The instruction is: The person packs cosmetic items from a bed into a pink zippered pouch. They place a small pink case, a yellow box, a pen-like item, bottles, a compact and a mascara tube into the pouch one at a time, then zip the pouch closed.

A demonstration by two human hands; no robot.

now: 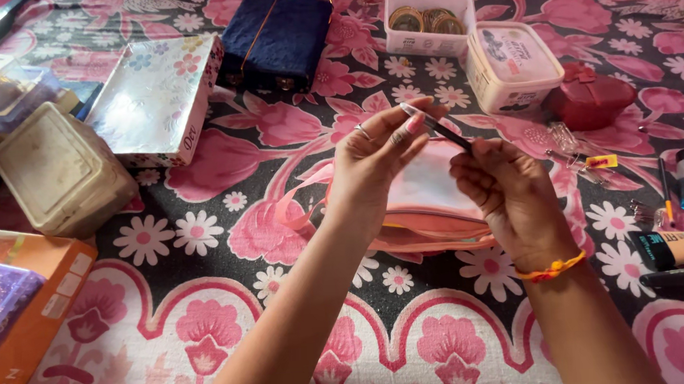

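Both my hands hold a thin black pencil-like stick over a pink zip pouch that lies on the flowered cloth. My left hand pinches the stick's upper end between thumb and fingertips; a ring sits on one finger. My right hand grips the lower end, and an orange thread band circles that wrist. A pink strap from the pouch loops out to the left.
Behind stand a dark blue box, a white tub of round bangles, a lidded white tub and a red pouch. A floral box and plastic containers sit left. Cosmetic tubes lie right.
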